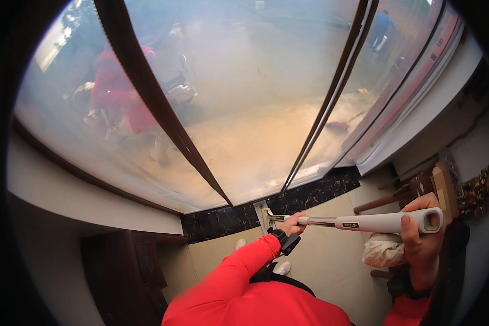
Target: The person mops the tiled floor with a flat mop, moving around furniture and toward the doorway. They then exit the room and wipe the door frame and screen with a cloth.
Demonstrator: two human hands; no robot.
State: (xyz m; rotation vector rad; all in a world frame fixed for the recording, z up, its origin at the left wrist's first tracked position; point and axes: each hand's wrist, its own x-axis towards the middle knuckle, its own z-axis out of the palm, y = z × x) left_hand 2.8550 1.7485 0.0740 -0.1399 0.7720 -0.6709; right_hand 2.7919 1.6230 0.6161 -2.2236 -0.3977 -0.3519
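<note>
A mop with a white plastic handle (pixel 368 223) and a metal pole lies across the view, its flat head (pixel 265 220) low by the dark marble threshold (pixel 224 220). My left hand (pixel 293 224) is closed around the pole near the head. At the right, my right hand (pixel 424 236) grips the white end of the handle, thumb and fingers on either side of it. A black device is strapped to my left wrist, below a red sleeve. The underside of the mop head is hidden.
Translucent plastic curtain sheets (pixel 244 102) with dark strips hang across the doorway. Beyond them are a person in red (pixel 122 89) and a person in blue (pixel 381 28). Dark wooden furniture (pixel 118 269) stands left; a wooden chair (pixel 379 203) and a pale cloth bundle (pixel 383 249) are right.
</note>
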